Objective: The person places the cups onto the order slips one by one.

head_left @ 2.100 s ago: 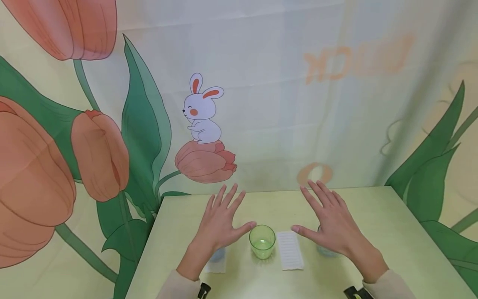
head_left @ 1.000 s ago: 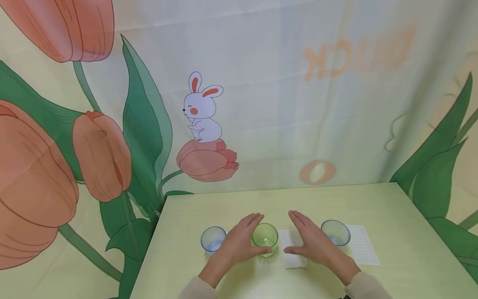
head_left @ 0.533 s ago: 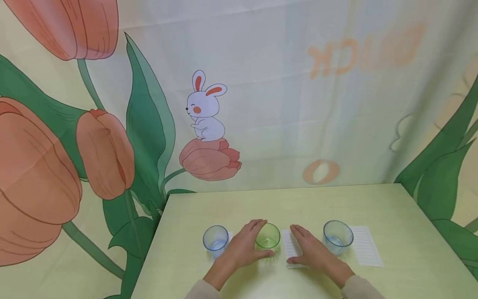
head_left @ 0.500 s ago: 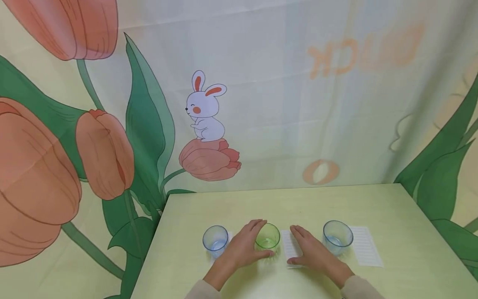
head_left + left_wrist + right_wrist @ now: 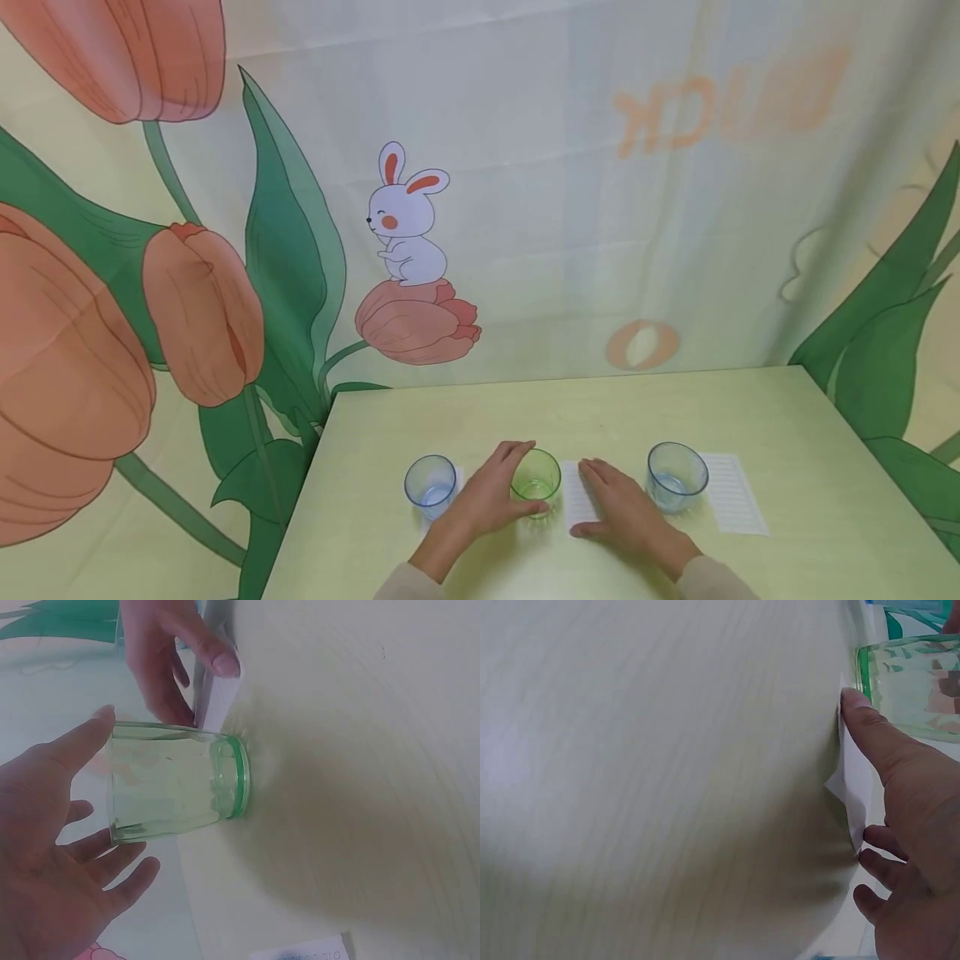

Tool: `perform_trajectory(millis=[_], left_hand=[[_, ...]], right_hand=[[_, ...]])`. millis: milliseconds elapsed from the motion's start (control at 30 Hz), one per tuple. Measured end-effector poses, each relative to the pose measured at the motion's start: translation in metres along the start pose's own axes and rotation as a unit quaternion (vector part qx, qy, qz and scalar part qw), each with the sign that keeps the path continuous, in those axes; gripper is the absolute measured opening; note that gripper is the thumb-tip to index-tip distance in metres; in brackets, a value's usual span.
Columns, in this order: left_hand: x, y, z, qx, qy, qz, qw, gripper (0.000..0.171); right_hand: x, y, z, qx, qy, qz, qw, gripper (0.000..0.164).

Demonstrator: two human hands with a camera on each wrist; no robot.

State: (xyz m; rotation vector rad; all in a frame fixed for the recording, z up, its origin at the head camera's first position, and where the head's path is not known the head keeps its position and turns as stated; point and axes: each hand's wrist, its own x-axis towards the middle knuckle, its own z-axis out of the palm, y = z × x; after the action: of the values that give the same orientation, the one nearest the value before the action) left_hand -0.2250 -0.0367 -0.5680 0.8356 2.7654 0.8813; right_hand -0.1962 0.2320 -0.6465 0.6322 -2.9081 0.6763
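Note:
In the head view, a green glass (image 5: pixel 537 490) stands upright on the table. My left hand (image 5: pixel 491 492) holds it near the rim, thumb on the near side and fingers round the far side. The left wrist view shows the thumb at the glass's (image 5: pixel 169 780) rim and the fingers partly behind it. To the right of the glass lies a white slip of paper (image 5: pixel 576 496) with faint printed lines. My right hand (image 5: pixel 626 508) rests on it, thumb and fingertips spread apart. In the right wrist view, the paper (image 5: pixel 855 772) has a raised corner between them.
A blue-tinted glass (image 5: pixel 431 487) stands left of my left hand, with another paper slip (image 5: pixel 460 477) partly hidden behind it. Beyond my right hand is a second bluish glass (image 5: pixel 677 479), and a lined slip (image 5: pixel 735 493) lies beside it. A printed curtain (image 5: pixel 525 208) hangs behind the table (image 5: pixel 540 417).
Both hands came down and inward from a spread hover. My left hand has closed round the green glass, and my right hand has lowered onto the middle paper slip.

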Motion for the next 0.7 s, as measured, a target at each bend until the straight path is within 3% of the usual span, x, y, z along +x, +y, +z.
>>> perform_trajectory(millis=[133, 367, 533, 700], left_hand=[[0.001, 0.002, 0.005, -0.006, -0.001, 0.000, 1.0000, 0.093], [-0.001, 0.003, 0.007, -0.006, 0.018, -0.006, 0.9998, 0.092], [-0.002, 0.000, 0.006, -0.010, 0.029, -0.005, 0.9995, 0.092], [-0.002, -0.001, 0.008, -0.014, 0.032, -0.003, 0.9994, 0.093]], right_hand=[[0.002, -0.003, 0.001, -0.005, -0.002, -0.001, 1.000, 0.107], [0.003, -0.007, -0.007, 0.000, -0.012, 0.040, 0.999, 0.110], [0.002, -0.005, -0.010, -0.014, -0.030, 0.036, 0.999, 0.106], [-0.001, -0.004, -0.009, -0.009, -0.014, 0.036, 0.999, 0.105]])
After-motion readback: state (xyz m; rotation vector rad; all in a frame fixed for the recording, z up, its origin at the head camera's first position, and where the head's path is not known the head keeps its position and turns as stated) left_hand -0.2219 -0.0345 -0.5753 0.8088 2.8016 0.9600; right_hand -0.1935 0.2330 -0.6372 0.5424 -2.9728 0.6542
